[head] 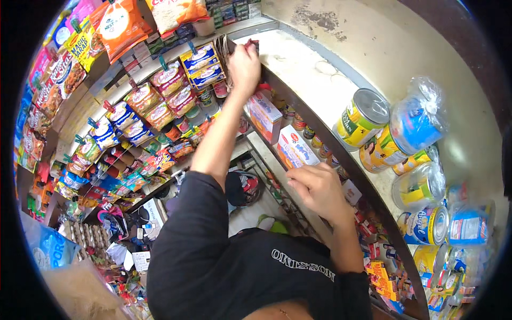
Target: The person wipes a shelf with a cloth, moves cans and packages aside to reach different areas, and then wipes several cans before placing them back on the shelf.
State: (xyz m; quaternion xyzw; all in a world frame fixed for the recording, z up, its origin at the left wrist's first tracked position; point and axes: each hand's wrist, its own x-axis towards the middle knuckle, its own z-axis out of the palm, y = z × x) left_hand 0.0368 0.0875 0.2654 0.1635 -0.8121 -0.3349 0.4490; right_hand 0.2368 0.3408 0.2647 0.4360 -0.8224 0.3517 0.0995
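Observation:
My left hand is raised to the far corner of the upper shelf, its fingers closed around a dark, crumpled cloth-like bundle. Part of that bundle pokes out past my knuckles. Lower and to the right, my right hand has curled fingers beside a white and orange printed carton. Whether it touches the carton or holds anything is hidden. A second similar carton stands farther along the same shelf.
Seasoning and spread sachets hang from clips on the left. Large food cans, some wrapped in plastic, line the top shelf along the stained wall. Small tins sit below. Egg trays lie at lower left.

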